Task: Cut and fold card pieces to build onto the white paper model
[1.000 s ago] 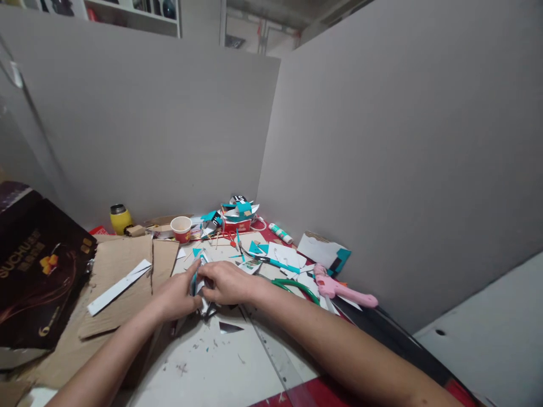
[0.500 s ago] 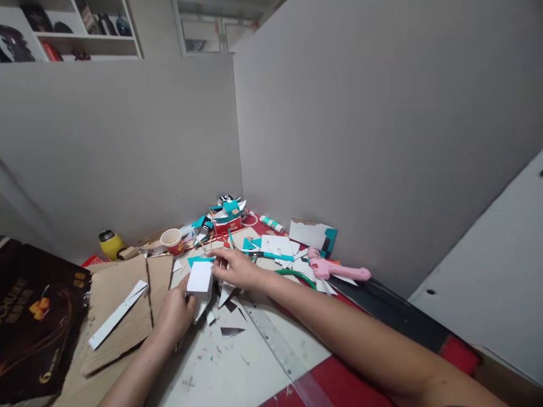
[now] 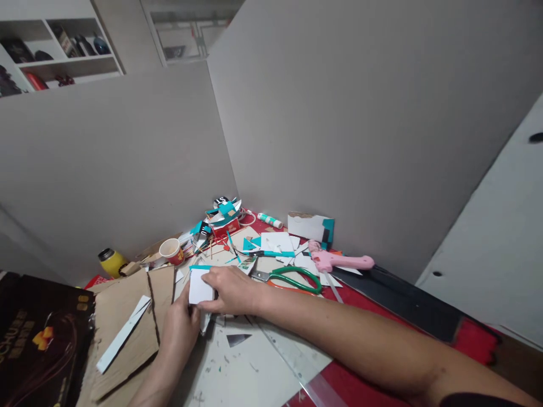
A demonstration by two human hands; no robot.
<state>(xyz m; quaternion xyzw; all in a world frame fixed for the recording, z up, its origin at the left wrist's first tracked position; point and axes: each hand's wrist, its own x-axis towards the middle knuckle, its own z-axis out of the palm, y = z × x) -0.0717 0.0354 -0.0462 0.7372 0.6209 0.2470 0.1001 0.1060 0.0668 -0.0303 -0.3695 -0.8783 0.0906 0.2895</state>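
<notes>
A small white paper box (image 3: pixel 199 287) with a teal strip along its far edge is held between both hands above the table. My left hand (image 3: pixel 183 316) is closed on its left and near side. My right hand (image 3: pixel 231 289) grips it from the right, fingers on the top face and thumb near the front corner. The underside of the box is mostly hidden by the hands. Just right of my right hand lie scissors with green handles (image 3: pixel 297 278), partly behind the wrist.
Corrugated cardboard (image 3: pixel 127 333) with a white strip (image 3: pixel 124 334) lies left, beside a dark box (image 3: pixel 38 339). Behind stand a paper cup (image 3: pixel 171 251) and a yellow bottle (image 3: pixel 112 263). A pink glue gun (image 3: pixel 339 261), a clear ruler (image 3: pixel 292 362) and paper scraps lie to the right.
My right hand has moved from the far right corner of the box onto its top and right side. The view has tilted slightly, and more of the green-handled scissors shows.
</notes>
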